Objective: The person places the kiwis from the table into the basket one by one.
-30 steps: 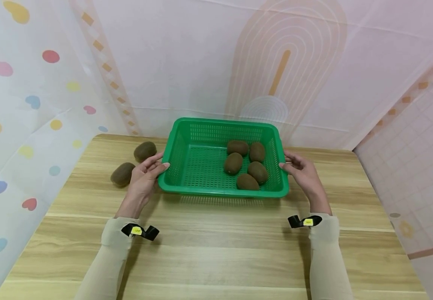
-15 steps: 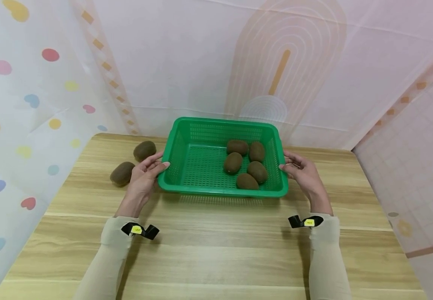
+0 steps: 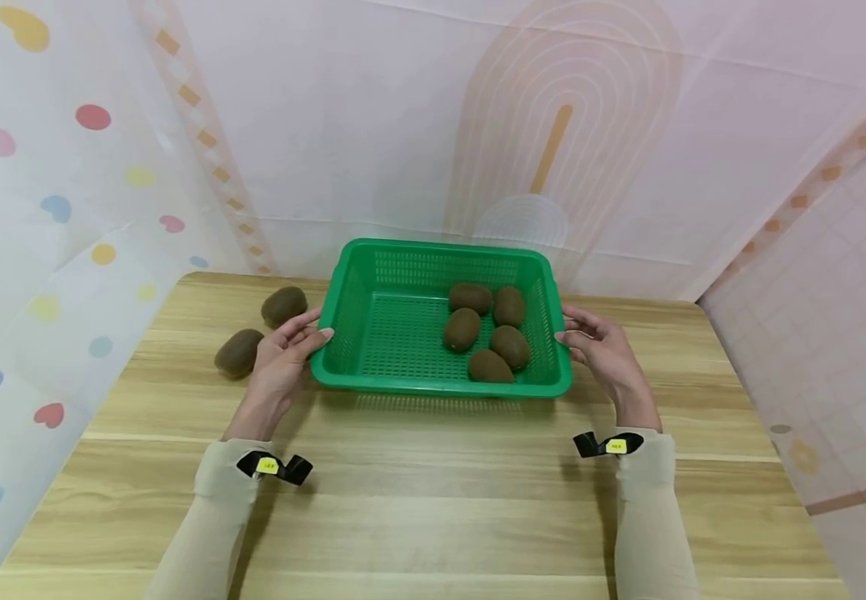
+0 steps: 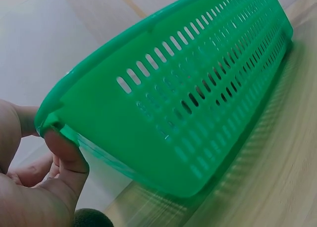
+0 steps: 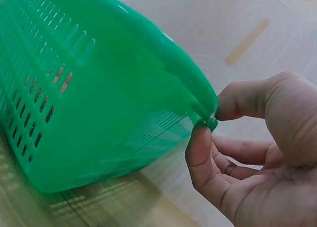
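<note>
A green plastic basket (image 3: 402,387) with slotted walls stands at the far middle of the table. Several brown kiwis lie in its right half, among them one kiwi (image 3: 463,330) nearest the centre. My left hand (image 3: 277,371) pinches the left rim, thumb on top and fingers beneath. On the opposite rim, my right hand (image 3: 608,354) does the same; the right wrist view shows thumb and fingertip meeting over the basket edge (image 5: 198,83). Two more kiwis rest on the table left of the basket, one kiwi (image 3: 238,353) just beside my left hand and another kiwi (image 3: 284,307) behind it.
The wood-grain table (image 3: 433,500) runs up to a patterned cloth backdrop (image 3: 372,125) close behind the basket. More printed cloth (image 3: 35,275) hangs along the left side, and a pale checked cloth (image 3: 845,317) borders the right.
Both hands keep their hold on the basket's rim. The whole scene shifts slightly left and down in the head view; the basket and kiwis keep their places on the table.
</note>
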Tool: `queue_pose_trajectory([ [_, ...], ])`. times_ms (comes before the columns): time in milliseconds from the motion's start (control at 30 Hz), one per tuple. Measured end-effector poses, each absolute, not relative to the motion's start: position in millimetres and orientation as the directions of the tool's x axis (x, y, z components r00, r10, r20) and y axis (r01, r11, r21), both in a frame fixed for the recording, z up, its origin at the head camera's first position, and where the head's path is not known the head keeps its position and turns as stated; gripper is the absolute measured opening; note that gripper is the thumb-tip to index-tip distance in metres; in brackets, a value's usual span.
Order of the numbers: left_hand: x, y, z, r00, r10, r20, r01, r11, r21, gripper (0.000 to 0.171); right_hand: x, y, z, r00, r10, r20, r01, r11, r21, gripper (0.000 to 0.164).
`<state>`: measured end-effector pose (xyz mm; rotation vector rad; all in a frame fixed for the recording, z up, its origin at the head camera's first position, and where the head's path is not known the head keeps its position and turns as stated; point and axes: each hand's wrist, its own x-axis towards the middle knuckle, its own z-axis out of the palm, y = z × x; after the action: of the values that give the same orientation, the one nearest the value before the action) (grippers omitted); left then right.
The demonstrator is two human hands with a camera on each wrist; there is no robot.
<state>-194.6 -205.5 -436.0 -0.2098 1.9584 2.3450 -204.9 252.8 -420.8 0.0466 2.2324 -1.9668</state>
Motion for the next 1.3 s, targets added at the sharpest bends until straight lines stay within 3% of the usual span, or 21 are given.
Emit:
queue_pose_trajectory([
  [333, -195, -210, -435, -0.991, -0.049, -0.128, -0.132, 0.082, 0.988, 0.059, -206, 255, -423, -0.984, -0.086, -0.155, 0.143, 0.131, -0.981, 0.055],
  [500, -196, -213, -431, -0.999, -0.046, -0.022, -0.031, 0.213, 0.976, 0.054, -206, 255, -423, -0.985, -0.089, -0.145, 0.134, 0.115, -0.984, 0.056],
  [800, -198, -230, -424, -0.995, -0.050, 0.089, 0.067, 0.340, 0.938, 0.051, -206, 254, -421, -0.983, -0.100, -0.152, 0.140, 0.121, -0.983, 0.056],
  [1100, -199, -251, -428, -0.960, -0.044, 0.277, 0.220, 0.495, 0.841, 0.050, -206, 255, -422, -0.983, -0.093, -0.159, 0.146, 0.132, -0.981, 0.055],
  [1300, -197, -266, -436, -0.956, -0.052, 0.289, 0.208, 0.576, 0.790, 0.053, -207, 255, -423, -0.981, -0.095, -0.168, 0.154, 0.137, -0.979, 0.055],
])
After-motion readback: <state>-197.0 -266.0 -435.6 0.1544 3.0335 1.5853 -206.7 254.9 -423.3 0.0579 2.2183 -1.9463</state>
